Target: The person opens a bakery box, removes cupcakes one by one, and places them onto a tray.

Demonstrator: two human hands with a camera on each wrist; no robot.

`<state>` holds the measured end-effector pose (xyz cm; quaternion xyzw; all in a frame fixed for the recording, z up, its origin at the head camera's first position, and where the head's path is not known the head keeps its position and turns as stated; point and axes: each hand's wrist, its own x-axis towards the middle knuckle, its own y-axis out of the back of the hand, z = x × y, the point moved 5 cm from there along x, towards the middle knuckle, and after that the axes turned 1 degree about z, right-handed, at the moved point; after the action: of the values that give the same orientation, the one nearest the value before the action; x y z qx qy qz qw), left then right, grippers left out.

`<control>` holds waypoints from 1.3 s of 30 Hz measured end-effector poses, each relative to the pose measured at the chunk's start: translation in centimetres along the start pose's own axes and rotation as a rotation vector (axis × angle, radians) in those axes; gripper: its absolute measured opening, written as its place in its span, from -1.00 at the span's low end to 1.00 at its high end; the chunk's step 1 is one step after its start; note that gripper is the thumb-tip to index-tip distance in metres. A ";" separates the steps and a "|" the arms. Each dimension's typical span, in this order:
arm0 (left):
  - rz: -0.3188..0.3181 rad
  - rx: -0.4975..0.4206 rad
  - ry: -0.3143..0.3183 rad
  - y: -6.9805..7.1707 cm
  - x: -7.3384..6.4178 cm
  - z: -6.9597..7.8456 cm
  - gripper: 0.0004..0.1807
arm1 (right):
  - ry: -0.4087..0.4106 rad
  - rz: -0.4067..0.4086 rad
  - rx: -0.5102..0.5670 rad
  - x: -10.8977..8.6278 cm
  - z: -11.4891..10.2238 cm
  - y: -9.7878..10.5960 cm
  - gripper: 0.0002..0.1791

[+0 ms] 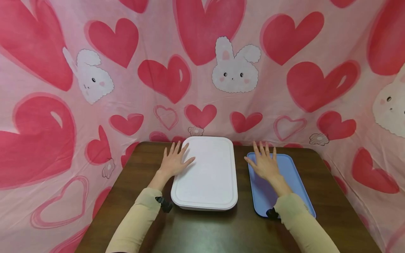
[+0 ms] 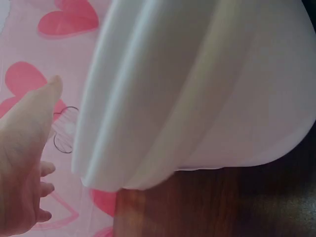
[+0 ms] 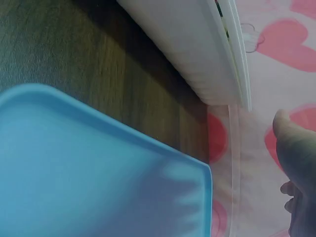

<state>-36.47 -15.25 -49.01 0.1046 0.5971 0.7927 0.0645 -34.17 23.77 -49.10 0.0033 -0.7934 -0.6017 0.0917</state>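
A white lidded box [image 1: 205,172] stands on the table, its lid on top. My left hand [image 1: 172,162] is over the box's left edge with fingers spread. In the left wrist view, a gap shows between that hand [image 2: 22,158] and the box's side [image 2: 237,98]. To the right of the box lies a shallow blue tray [image 1: 286,168]. Above its far part hovers my right hand [image 1: 265,164], fingers straight and apart, casting a shadow on the tray [image 3: 98,173]. Neither hand holds anything. What is inside the box is mostly hidden; small dark and coloured bits show at the lid's seam.
Both things stand on a dark brown wooden table [image 1: 202,232]. A pink cloth backdrop [image 1: 196,95] with red hearts and white rabbits hangs behind the table and along its sides. A strip of bare wood separates box and tray.
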 end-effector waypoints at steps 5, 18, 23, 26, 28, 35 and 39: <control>-0.001 0.010 -0.004 -0.2 -0.2 -0.3 -0.04 | 0.023 0.017 -0.007 0.0 -0.8 -0.6 0.00; -0.024 -0.042 0.024 -1.5 -1.2 -1.8 -0.04 | 0.074 0.032 -0.018 -0.6 -3.4 -2.3 -0.08; -0.040 -0.072 0.043 -2.1 -1.6 -2.4 -0.02 | 0.085 0.032 -0.036 -0.9 -4.4 -2.8 -0.12; -0.042 -0.057 0.038 -2.2 -1.7 -2.4 -0.01 | 0.089 0.024 -0.032 -1.0 -4.9 -3.0 -0.16; -0.043 -0.049 0.032 -2.2 -1.8 -2.3 -0.02 | 0.090 0.011 -0.025 -1.0 -5.3 -3.1 -0.18; -0.062 -0.067 0.007 -2.1 -2.3 -1.7 -0.04 | 0.120 0.001 -0.017 -1.0 -6.4 -3.4 -0.20; -0.052 -0.064 -0.008 -2.1 -2.3 -1.5 -0.05 | 0.131 0.009 -0.034 -0.9 -6.6 -3.5 -0.21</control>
<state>-34.64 -16.53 -51.64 0.0900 0.5737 0.8090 0.0906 -32.68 16.55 -50.89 0.0373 -0.7753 -0.6133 0.1462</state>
